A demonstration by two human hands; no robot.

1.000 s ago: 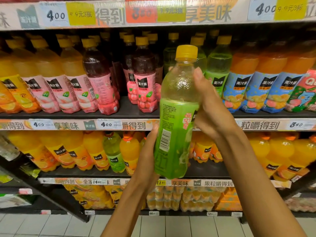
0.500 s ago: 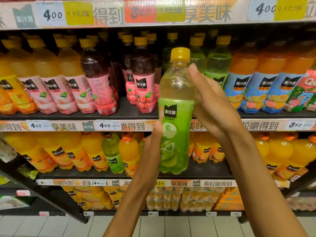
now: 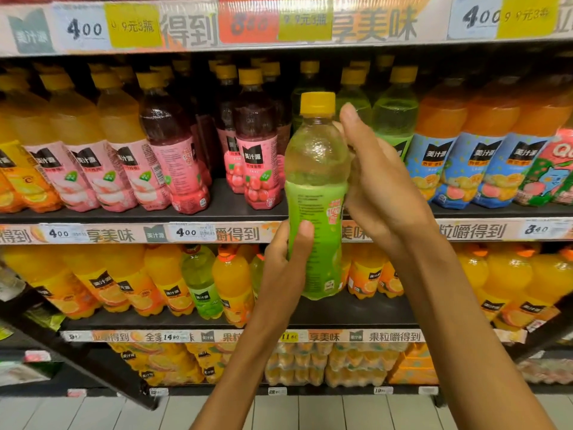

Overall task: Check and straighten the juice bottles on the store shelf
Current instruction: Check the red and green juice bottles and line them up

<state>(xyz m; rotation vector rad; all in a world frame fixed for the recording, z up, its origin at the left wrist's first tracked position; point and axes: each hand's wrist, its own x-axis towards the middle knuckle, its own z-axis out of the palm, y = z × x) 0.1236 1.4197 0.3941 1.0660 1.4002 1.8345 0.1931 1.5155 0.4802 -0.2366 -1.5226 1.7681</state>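
Holding the green bottle (image 3: pixel 314 212) off the shelf (image 3: pixel 223 209), the left hand (image 3: pixel 286 268) grips its lower body while the right hand (image 3: pixel 376 184) curls round its shoulder. Checking looks under way; returning it label-forward among the green bottles behind remains.

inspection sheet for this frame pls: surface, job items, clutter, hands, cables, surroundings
Surface: middle shelf, dark board, price strip along its front edge.
Job's things: green juice bottle, yellow cap, held upright off the shelf, text side of its label toward the camera; green bottles stand behind it.
Clutter: one stray green bottle among orange ones on the lower shelf.
Grippers: left hand grips the bottle low; right hand holds its upper part.
Cables: nothing seen.
Surroundings: red bottles, tiled floor.
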